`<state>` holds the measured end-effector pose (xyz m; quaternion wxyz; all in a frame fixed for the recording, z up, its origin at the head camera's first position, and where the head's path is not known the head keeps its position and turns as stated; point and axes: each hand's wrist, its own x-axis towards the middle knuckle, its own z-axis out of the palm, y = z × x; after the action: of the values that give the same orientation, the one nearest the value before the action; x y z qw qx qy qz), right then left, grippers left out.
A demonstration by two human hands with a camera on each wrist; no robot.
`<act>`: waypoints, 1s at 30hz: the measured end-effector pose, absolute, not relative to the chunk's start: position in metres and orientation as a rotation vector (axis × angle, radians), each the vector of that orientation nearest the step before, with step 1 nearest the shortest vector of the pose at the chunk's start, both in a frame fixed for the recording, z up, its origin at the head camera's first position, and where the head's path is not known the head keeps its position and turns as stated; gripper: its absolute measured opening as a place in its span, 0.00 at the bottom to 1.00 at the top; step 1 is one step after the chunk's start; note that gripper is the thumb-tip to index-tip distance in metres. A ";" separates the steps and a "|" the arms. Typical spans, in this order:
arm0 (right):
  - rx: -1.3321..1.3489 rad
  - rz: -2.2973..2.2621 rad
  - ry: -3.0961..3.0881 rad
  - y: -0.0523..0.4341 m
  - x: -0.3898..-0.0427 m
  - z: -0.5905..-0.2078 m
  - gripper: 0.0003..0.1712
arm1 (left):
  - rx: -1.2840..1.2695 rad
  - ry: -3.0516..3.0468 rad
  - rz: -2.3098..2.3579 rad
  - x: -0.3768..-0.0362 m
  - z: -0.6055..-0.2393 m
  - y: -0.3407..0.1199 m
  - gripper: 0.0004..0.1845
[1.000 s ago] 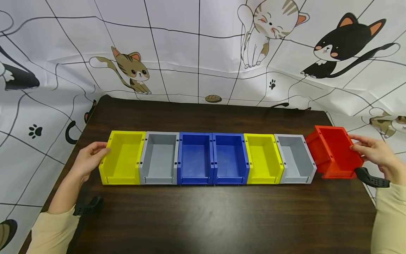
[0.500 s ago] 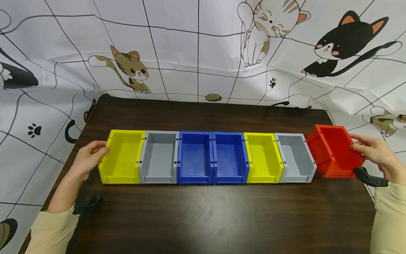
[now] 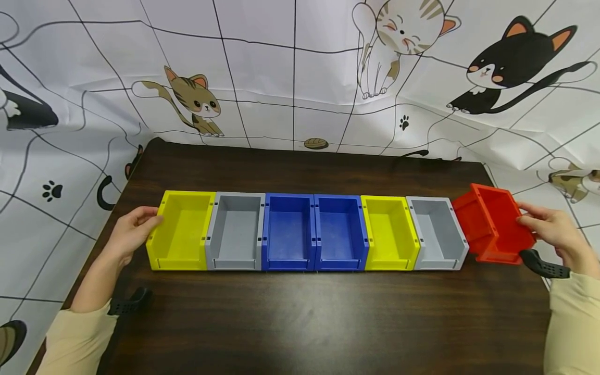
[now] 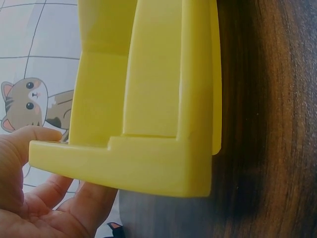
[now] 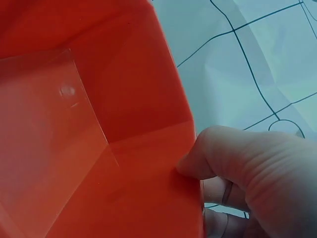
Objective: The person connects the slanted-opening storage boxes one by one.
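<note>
no words, numbers or brand marks can be read on anything in these views

In the left wrist view the yellow bin [image 4: 148, 99] runs off the top edge, so only its near corner and 1 side wall show, and the left hand [image 4: 34, 198] is cut by the left and bottom edges, with only the thumb and 2 fingers visible. In the right wrist view the red bin [image 5: 84, 124] fills the picture past 3 edges and looks blurred; its rim and base cannot be made out. The right hand [image 5: 247, 173] is cropped at the right and bottom there. In the head view the red bin hides the right hand's fingertips, and both sleeves [image 3: 75, 344] leave the bottom edge.
</note>
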<state>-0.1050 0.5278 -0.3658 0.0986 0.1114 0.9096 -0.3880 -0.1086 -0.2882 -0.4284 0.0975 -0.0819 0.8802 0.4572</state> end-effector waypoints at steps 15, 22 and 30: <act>0.312 -1.014 2.799 0.523 -0.108 -0.361 0.33 | -0.245 2.627 1.357 -0.109 -0.432 -0.289 0.34; 0.278 -0.942 2.881 0.516 -0.107 -0.365 0.28 | -0.317 2.674 1.308 -0.111 -0.436 -0.293 0.34; 0.271 -1.055 2.847 0.519 -0.097 -0.374 0.28 | -0.345 2.707 1.289 -0.115 -0.438 -0.294 0.31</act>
<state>-0.0972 0.5192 -0.3743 0.0467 0.0889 0.9330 -0.3457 -0.1152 -0.2937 -0.4382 0.0618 -0.1142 0.8952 0.4262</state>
